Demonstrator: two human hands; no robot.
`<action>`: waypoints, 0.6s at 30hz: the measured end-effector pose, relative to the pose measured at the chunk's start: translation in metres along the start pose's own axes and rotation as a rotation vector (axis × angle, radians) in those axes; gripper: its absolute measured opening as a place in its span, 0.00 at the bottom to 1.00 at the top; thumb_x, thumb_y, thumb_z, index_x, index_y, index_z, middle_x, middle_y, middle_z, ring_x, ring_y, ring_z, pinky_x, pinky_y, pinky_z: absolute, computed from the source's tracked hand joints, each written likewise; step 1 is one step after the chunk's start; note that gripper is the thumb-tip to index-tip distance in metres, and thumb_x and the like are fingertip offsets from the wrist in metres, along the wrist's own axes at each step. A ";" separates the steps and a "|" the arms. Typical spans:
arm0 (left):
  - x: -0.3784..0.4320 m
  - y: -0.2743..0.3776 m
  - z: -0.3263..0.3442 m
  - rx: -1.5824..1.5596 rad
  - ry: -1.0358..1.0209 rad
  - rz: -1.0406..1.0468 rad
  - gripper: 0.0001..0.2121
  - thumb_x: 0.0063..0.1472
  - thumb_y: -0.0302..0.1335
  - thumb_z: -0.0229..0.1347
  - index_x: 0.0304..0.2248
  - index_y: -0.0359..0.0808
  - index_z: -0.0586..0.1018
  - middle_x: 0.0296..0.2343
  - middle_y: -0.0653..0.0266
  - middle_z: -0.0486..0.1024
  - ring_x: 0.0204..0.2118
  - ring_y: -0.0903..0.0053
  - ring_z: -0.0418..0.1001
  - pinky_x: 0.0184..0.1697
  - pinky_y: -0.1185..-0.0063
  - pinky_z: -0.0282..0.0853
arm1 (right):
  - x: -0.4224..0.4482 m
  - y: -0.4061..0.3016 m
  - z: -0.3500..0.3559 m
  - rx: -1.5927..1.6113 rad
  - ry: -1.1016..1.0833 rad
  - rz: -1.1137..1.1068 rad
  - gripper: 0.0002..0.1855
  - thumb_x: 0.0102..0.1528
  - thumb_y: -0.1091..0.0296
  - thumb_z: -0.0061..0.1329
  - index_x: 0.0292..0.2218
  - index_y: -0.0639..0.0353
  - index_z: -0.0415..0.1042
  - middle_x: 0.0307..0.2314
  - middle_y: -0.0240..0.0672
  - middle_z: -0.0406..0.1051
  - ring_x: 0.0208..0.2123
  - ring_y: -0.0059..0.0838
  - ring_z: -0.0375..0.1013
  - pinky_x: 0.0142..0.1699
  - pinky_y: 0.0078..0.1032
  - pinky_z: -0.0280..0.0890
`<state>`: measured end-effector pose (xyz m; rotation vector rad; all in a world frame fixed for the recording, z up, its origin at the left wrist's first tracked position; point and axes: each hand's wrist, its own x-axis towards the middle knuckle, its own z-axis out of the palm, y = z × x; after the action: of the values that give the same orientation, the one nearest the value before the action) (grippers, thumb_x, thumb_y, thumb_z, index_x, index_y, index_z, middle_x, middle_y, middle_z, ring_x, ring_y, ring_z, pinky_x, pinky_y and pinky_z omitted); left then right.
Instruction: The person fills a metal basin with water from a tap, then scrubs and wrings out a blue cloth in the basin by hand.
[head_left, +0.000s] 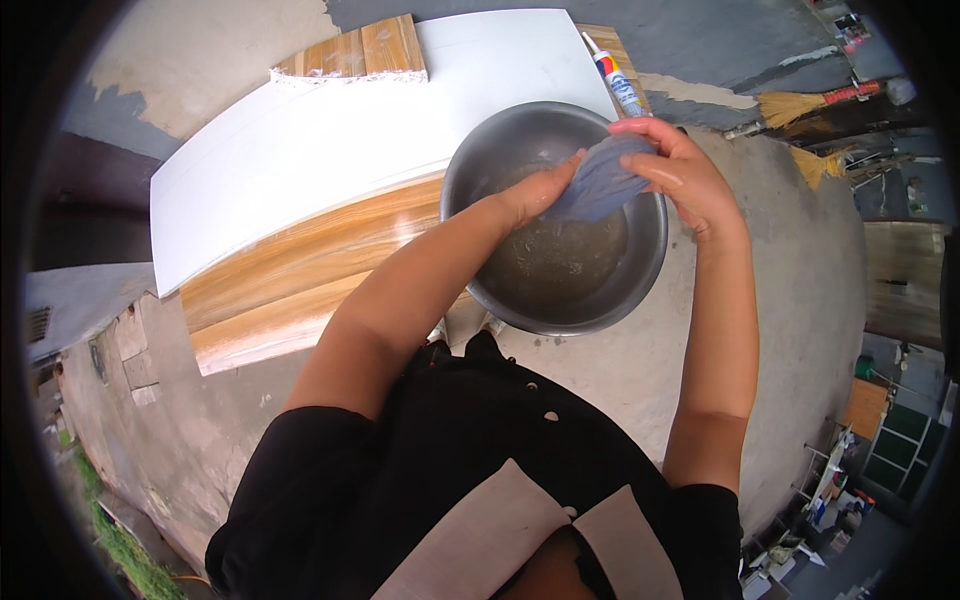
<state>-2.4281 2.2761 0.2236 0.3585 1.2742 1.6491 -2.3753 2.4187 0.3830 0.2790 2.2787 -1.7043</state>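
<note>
Both my hands hold a wet blue-grey cloth (606, 180) above a round grey basin (559, 319). My left hand (536, 196) grips the cloth's left end, with its fingers mostly hidden behind the fabric. Wet fingers of my right hand (679, 169) curl around the upper right part, the thumb pressed on its front. Murky water (562, 259) lies in the bottom of the basin. A sealant cartridge (619, 84) with a white nozzle rests just beyond the basin's far right rim.
A white board (337, 142) and a wood-grain panel (300, 285) spread to the left of the basin. A smaller wood-grain offcut (382, 51) lies on the white board's far edge. Straw brooms (791, 106) lie at the far right, and concrete floor (795, 300) surrounds me.
</note>
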 end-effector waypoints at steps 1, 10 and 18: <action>0.001 -0.003 0.001 -0.025 -0.121 0.025 0.28 0.58 0.52 0.32 0.43 0.37 0.68 0.40 0.61 0.67 0.40 0.74 0.67 0.47 0.75 0.57 | 0.001 0.001 -0.006 0.061 0.043 -0.016 0.17 0.45 0.70 0.48 0.40 0.59 0.65 0.31 0.31 0.67 0.32 0.18 0.65 0.35 0.16 0.61; -0.032 0.008 0.013 -0.786 -0.032 -0.179 0.24 0.55 0.51 0.42 0.41 0.40 0.68 0.35 0.65 0.71 0.39 0.71 0.68 0.45 0.66 0.60 | -0.001 0.104 0.069 -0.602 0.510 -0.366 0.27 0.43 0.68 0.49 0.45 0.60 0.58 0.40 0.48 0.62 0.41 0.46 0.63 0.49 0.31 0.56; -0.015 -0.033 -0.005 -0.823 -0.152 -0.354 0.12 0.52 0.35 0.53 0.35 0.39 0.71 0.32 0.64 0.71 0.31 0.81 0.69 0.22 0.85 0.64 | -0.025 0.158 0.059 0.648 0.379 -0.133 0.18 0.52 0.70 0.40 0.46 0.58 0.56 0.37 0.34 0.66 0.38 0.26 0.67 0.46 0.27 0.62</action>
<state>-2.4075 2.2601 0.1978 -0.2324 0.4324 1.6425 -2.2952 2.4073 0.2323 0.6382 1.9194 -2.6195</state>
